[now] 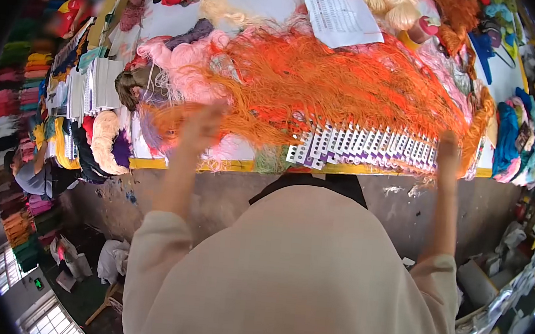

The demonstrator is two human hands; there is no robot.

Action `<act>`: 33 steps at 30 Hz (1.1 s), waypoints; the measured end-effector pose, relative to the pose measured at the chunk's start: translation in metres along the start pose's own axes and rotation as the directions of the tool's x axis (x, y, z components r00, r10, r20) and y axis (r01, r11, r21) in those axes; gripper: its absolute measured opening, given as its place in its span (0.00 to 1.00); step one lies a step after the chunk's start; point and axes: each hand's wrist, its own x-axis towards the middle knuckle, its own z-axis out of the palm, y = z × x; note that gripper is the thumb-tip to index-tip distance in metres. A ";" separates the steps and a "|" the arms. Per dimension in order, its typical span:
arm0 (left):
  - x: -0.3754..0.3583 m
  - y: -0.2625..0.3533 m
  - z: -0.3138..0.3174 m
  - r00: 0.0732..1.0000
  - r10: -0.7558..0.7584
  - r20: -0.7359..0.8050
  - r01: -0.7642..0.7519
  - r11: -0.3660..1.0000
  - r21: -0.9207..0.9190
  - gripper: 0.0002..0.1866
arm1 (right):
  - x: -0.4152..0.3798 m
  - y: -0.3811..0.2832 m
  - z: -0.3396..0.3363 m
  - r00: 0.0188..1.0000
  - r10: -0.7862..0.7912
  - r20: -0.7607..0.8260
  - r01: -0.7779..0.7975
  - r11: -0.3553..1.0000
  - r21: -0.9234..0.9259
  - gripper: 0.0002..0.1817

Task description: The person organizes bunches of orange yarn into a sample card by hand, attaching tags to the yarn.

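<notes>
A wide spread of orange thread covers the middle of the table. Along its near edge runs a row of white punched cards, with strands fastened at their upper ends. My left hand is over the orange strands left of the cards, smeared by motion; its fingers cannot be made out. At the right end of the card row is my right hand, also blurred, its grip unclear. Pink yarn lies beyond my left hand.
A printed sheet lies on the far side, beside a red-capped container. Stacked white cards and yarn bundles fill the left end. Blue and green skeins hang at the right. The table's yellow edge faces me.
</notes>
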 end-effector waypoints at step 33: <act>0.110 -0.192 0.102 0.958 -0.004 -0.287 0.200 0.726 0.658 0.04 | -0.013 -0.237 0.186 0.548 0.096 0.831 -0.587 0.751 0.301 0.09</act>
